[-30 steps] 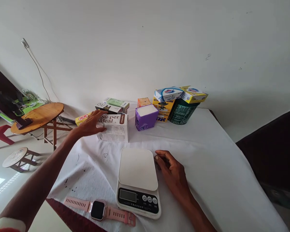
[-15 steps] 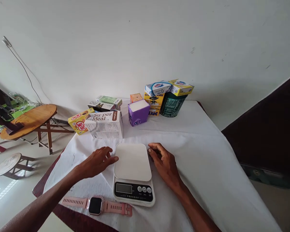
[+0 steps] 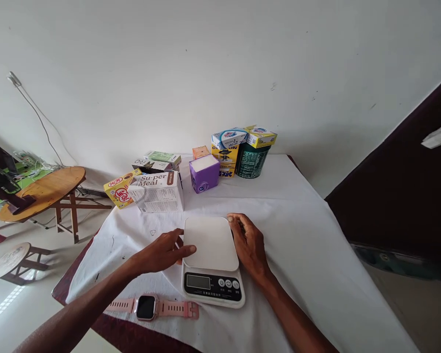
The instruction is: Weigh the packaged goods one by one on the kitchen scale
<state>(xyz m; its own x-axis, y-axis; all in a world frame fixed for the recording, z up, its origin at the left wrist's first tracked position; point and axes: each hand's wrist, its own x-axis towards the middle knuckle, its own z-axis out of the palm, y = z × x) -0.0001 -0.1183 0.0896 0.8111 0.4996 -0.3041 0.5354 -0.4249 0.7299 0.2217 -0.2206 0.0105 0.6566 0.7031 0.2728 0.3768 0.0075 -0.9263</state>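
Observation:
A white kitchen scale (image 3: 210,245) lies flat on the cloth, its display (image 3: 198,281) dark and its buttons facing me. My left hand (image 3: 169,250) grips the scale's left side, thumb over the edge of the plate and fingers down beside it. On the opposite side, my right hand (image 3: 248,242) is closed against the scale's right edge near the far corner, its thumb at the rim. The fingertips of both hands are partly hidden. A smartwatch (image 3: 146,307) with a pink strap lies left of the scale's front, below my left forearm.
Behind the scale stand a Su-per Meal box (image 3: 157,192), a yellow box (image 3: 120,189), a purple pack (image 3: 205,175) and a dark green canister (image 3: 252,162) with a yellow-white box (image 3: 261,137) on top. White cloth (image 3: 297,255) covers the table. Left are a stool (image 3: 12,257) and round table (image 3: 55,184).
The scale has shifted right relative to the watch and boxes. My left hand has come in onto its left edge, and my right hand has closed on its right edge. The view has shifted slightly.

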